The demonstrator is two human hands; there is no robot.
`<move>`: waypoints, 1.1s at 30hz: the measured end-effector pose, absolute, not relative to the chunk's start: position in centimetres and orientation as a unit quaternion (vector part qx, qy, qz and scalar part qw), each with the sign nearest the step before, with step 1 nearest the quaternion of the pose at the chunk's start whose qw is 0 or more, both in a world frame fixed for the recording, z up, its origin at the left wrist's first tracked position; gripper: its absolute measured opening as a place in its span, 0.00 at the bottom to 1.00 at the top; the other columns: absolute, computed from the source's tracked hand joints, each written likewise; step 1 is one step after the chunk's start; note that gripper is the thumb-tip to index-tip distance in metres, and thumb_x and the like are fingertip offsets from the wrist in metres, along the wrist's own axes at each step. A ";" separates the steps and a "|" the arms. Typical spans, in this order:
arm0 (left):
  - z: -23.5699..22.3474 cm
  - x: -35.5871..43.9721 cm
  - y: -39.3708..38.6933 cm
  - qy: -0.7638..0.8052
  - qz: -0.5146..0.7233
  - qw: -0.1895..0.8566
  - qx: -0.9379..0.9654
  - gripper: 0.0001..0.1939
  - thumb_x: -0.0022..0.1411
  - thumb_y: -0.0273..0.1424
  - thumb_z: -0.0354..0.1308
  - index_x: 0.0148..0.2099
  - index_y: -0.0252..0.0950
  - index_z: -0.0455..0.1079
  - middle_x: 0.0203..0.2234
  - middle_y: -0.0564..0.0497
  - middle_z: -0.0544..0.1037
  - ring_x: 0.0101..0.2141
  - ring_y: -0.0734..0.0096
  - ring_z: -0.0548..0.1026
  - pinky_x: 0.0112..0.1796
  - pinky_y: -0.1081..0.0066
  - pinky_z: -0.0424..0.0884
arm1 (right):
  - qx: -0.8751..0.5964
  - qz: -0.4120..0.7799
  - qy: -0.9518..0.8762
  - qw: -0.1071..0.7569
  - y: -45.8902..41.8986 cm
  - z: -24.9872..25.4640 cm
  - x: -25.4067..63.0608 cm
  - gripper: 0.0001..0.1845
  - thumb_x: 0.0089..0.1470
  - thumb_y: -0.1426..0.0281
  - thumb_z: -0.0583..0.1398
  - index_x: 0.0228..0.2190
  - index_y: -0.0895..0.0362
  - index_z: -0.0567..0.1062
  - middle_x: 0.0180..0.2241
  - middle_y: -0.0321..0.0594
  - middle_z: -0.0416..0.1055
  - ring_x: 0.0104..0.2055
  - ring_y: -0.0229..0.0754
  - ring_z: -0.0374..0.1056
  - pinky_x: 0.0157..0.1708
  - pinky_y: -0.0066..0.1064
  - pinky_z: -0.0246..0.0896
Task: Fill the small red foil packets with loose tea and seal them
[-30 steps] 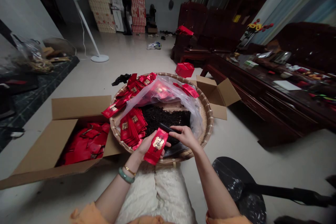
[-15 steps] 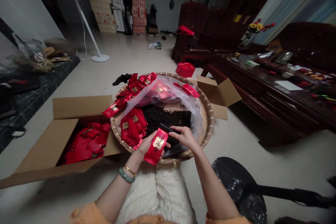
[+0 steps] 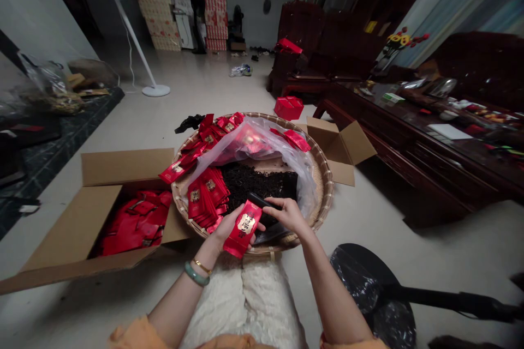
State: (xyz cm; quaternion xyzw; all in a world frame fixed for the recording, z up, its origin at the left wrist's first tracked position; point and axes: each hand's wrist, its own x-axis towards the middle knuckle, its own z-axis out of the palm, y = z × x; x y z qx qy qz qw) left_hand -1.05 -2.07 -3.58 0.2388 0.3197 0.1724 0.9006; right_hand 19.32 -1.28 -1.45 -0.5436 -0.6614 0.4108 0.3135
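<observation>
My left hand [image 3: 224, 227] is closed around a red foil packet [image 3: 240, 241] with a gold label and dark characters, its top edge tilted away from me. In my right hand [image 3: 290, 215] is a slim black bar-shaped tool [image 3: 257, 199], pinched between thumb and fingers. The bar lies across the packet's top edge; whether it clamps the foil cannot be made out. Both hands are over the near rim of a round woven bamboo tray [image 3: 329, 188]. Beyond them, dark dried leaves [image 3: 257, 181], looking like tea, lie on a clear plastic bag [image 3: 308, 188]. Flat red packets [image 3: 204, 202] fan out beside the leaves.
An open cardboard box [image 3: 73, 223] of red packets stands left of the tray. Another open box [image 3: 339, 147] is behind right. A black round base with a pole [image 3: 360, 278] is near my right arm. Farther off are a white fan [image 3: 155, 90] and a dark wooden table [image 3: 368, 120].
The packet's label has turned slightly, and both hands have barely moved. The black bar stays at the packet's top edge.
</observation>
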 end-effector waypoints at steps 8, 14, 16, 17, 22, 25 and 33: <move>-4.1 -1.3 -2.1 0.300 0.184 0.906 0.236 0.41 0.61 0.55 0.34 0.40 0.22 0.73 0.18 0.40 0.76 0.17 0.67 0.73 0.19 0.72 0.69 | -0.546 0.539 -0.536 0.352 -1.4 -0.3 20.4 0.28 0.45 0.55 0.61 0.43 0.61 0.75 0.33 0.42 0.77 0.28 0.40 0.69 0.27 0.29 0.62; -3.7 -1.0 -2.4 0.300 0.176 0.905 0.244 0.41 0.61 0.54 0.34 0.39 0.21 0.73 0.17 0.40 0.76 0.16 0.67 0.73 0.17 0.73 0.67 | -0.537 0.524 -0.560 0.352 -1.8 0.0 20.7 0.27 0.42 0.58 0.64 0.43 0.61 0.75 0.36 0.44 0.76 0.33 0.43 0.70 0.32 0.31 0.64; -3.5 -0.8 -2.5 0.304 0.177 0.903 0.246 0.40 0.62 0.53 0.34 0.39 0.22 0.73 0.17 0.40 0.76 0.16 0.67 0.73 0.18 0.73 0.67 | -0.545 0.491 -0.590 0.337 -2.0 -0.2 20.1 0.25 0.42 0.59 0.64 0.41 0.60 0.77 0.38 0.44 0.76 0.38 0.46 0.71 0.38 0.34 0.64; -3.5 -0.8 -2.6 0.309 0.178 0.901 0.246 0.39 0.62 0.53 0.34 0.39 0.22 0.73 0.17 0.40 0.76 0.16 0.68 0.73 0.18 0.73 0.67 | -0.549 0.475 -0.603 0.330 -2.0 -0.3 19.7 0.23 0.42 0.59 0.64 0.40 0.60 0.78 0.38 0.43 0.77 0.40 0.48 0.71 0.40 0.36 0.64; -3.0 -0.9 -2.7 0.330 0.179 0.893 0.248 0.39 0.63 0.52 0.33 0.38 0.23 0.73 0.17 0.40 0.75 0.16 0.68 0.72 0.19 0.73 0.68 | -0.556 0.433 -0.638 0.311 -2.1 -0.5 18.9 0.20 0.45 0.60 0.62 0.40 0.57 0.78 0.38 0.41 0.77 0.41 0.50 0.71 0.43 0.38 0.63; -2.8 -1.0 -2.7 0.337 0.177 0.892 0.244 0.39 0.63 0.52 0.32 0.38 0.23 0.73 0.17 0.40 0.75 0.17 0.68 0.72 0.19 0.72 0.68 | -0.563 0.422 -0.641 0.308 -2.1 -0.6 18.9 0.20 0.45 0.60 0.62 0.40 0.57 0.78 0.39 0.41 0.77 0.42 0.51 0.71 0.43 0.38 0.63; -3.5 -0.9 -2.7 0.322 0.181 0.897 0.241 0.38 0.62 0.53 0.36 0.38 0.22 0.73 0.17 0.39 0.75 0.17 0.68 0.72 0.19 0.73 0.68 | -0.565 0.424 -0.635 0.314 -2.2 -0.7 18.9 0.20 0.45 0.60 0.62 0.40 0.56 0.78 0.40 0.40 0.77 0.42 0.51 0.72 0.43 0.39 0.64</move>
